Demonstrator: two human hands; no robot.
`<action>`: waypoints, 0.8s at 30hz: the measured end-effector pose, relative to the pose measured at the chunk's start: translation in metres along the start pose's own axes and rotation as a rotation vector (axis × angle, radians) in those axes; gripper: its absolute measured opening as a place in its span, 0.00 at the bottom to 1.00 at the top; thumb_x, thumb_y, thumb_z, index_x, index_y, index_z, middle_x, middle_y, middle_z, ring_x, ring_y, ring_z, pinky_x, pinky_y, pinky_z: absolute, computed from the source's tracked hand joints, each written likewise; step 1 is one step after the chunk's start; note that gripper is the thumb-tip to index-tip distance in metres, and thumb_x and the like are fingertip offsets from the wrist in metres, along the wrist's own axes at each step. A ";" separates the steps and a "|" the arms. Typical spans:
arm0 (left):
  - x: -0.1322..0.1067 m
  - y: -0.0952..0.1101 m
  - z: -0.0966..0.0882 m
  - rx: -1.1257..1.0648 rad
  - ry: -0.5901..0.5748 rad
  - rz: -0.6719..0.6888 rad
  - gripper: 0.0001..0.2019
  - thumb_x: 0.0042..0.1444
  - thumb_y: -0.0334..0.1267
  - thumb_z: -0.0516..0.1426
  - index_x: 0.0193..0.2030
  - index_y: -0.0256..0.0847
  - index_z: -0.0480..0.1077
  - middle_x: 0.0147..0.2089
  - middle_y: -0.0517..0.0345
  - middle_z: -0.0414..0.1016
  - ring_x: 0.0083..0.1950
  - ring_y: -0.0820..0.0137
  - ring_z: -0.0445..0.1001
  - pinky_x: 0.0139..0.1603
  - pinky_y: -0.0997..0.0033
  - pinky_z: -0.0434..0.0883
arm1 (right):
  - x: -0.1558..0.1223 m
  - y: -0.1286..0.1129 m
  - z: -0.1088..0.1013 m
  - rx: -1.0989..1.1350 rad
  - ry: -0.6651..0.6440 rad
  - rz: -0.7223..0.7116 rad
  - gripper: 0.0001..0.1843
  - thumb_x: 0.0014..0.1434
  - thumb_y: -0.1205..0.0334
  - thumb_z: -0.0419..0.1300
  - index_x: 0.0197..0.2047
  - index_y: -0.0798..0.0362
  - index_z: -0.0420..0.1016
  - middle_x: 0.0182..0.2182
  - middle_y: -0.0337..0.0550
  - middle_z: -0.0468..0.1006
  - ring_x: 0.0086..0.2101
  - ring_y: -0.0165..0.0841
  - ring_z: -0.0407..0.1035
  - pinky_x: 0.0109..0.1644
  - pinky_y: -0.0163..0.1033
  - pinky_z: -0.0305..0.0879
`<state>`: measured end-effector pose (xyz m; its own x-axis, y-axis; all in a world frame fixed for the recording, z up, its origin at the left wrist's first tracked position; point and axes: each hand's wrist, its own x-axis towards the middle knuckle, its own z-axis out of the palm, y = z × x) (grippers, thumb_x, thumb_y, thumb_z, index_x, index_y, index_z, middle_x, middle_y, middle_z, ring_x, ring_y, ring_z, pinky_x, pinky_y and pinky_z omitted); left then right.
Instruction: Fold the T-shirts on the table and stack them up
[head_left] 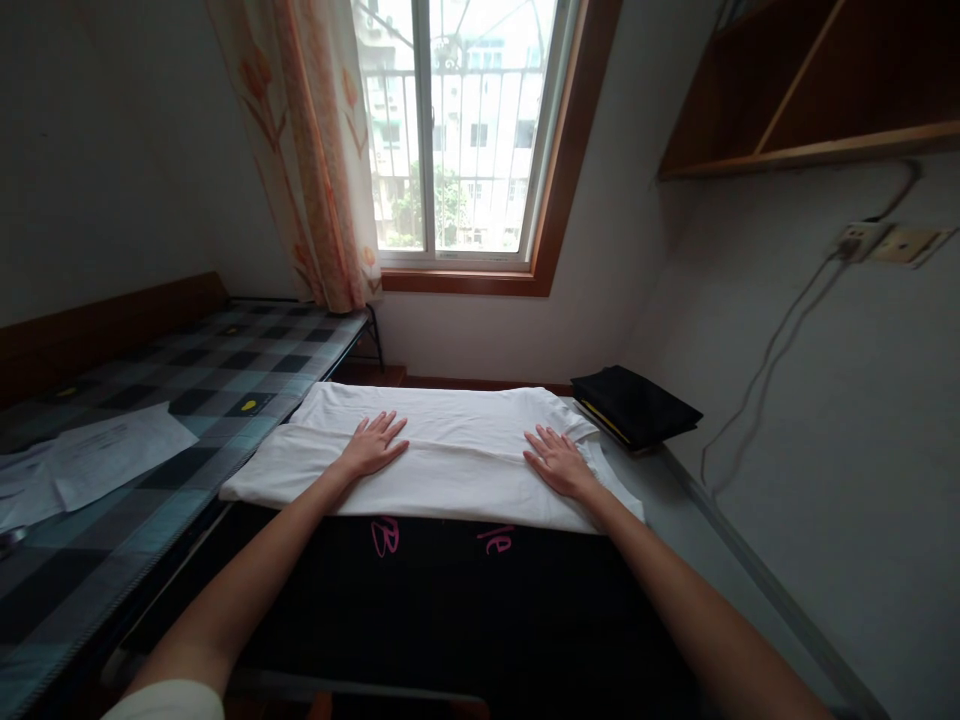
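Observation:
A white cloth garment, seemingly a T-shirt (465,480), lies spread sideways and folded over on a black surface (450,620) with pink lettering. My left hand (375,445) rests flat on the left part of the shirt, fingers apart. On its right part lies my right hand (559,460), also flat with fingers spread. Neither hand grips the fabric. A crease runs across the shirt between the two hands. Bunched edges show at the right end, beyond my right hand.
A checked mattress (285,340) on a bed frame runs along the left, with paper sheets (112,455) on it. A black folder-like stack (637,405) sits at the right rear. A cable (765,360) hangs from a wall socket (862,242); a wooden shelf (810,150) juts out above.

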<state>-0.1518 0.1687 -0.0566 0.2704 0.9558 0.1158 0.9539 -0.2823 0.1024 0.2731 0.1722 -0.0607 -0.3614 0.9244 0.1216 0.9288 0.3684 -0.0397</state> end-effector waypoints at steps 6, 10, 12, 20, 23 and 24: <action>-0.005 0.003 0.000 0.024 -0.001 -0.007 0.32 0.62 0.59 0.42 0.70 0.48 0.54 0.72 0.50 0.50 0.72 0.56 0.47 0.68 0.48 0.46 | -0.004 -0.003 -0.005 0.028 -0.032 0.004 0.35 0.66 0.40 0.38 0.68 0.49 0.57 0.68 0.50 0.53 0.66 0.42 0.47 0.68 0.52 0.42; -0.011 0.006 0.000 0.043 -0.001 -0.010 0.32 0.62 0.59 0.42 0.70 0.50 0.53 0.72 0.52 0.50 0.72 0.57 0.47 0.68 0.49 0.46 | -0.011 -0.006 -0.009 0.025 -0.055 0.017 0.36 0.66 0.39 0.37 0.68 0.49 0.57 0.68 0.50 0.53 0.66 0.42 0.46 0.68 0.51 0.42; -0.018 0.008 -0.001 0.045 -0.002 -0.003 0.32 0.62 0.59 0.42 0.70 0.50 0.53 0.72 0.52 0.50 0.72 0.57 0.47 0.68 0.49 0.46 | -0.019 -0.009 -0.009 0.027 -0.050 0.020 0.36 0.65 0.39 0.38 0.68 0.49 0.57 0.68 0.50 0.53 0.66 0.42 0.46 0.68 0.52 0.42; -0.055 0.015 -0.001 0.031 0.036 0.039 0.31 0.63 0.58 0.44 0.69 0.50 0.54 0.72 0.52 0.50 0.72 0.57 0.48 0.69 0.49 0.46 | -0.061 -0.021 -0.008 0.022 -0.004 -0.007 0.35 0.66 0.40 0.39 0.68 0.50 0.57 0.68 0.51 0.53 0.66 0.44 0.47 0.67 0.53 0.43; -0.061 0.017 -0.001 0.018 0.039 0.044 0.31 0.63 0.58 0.44 0.69 0.50 0.54 0.72 0.52 0.50 0.72 0.58 0.48 0.69 0.49 0.46 | -0.065 -0.024 -0.017 0.005 0.009 -0.030 0.35 0.66 0.40 0.41 0.67 0.51 0.59 0.66 0.53 0.57 0.65 0.46 0.51 0.66 0.53 0.45; -0.062 0.017 -0.002 0.012 0.039 0.042 0.31 0.63 0.58 0.44 0.69 0.50 0.54 0.72 0.52 0.50 0.72 0.58 0.48 0.69 0.48 0.46 | -0.062 -0.025 -0.021 0.002 0.017 -0.039 0.33 0.65 0.41 0.43 0.66 0.50 0.62 0.65 0.53 0.60 0.63 0.46 0.54 0.65 0.53 0.46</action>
<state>-0.1523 0.1047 -0.0602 0.3054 0.9390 0.1584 0.9432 -0.3211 0.0852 0.2740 0.1036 -0.0462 -0.3958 0.9076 0.1399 0.9140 0.4042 -0.0362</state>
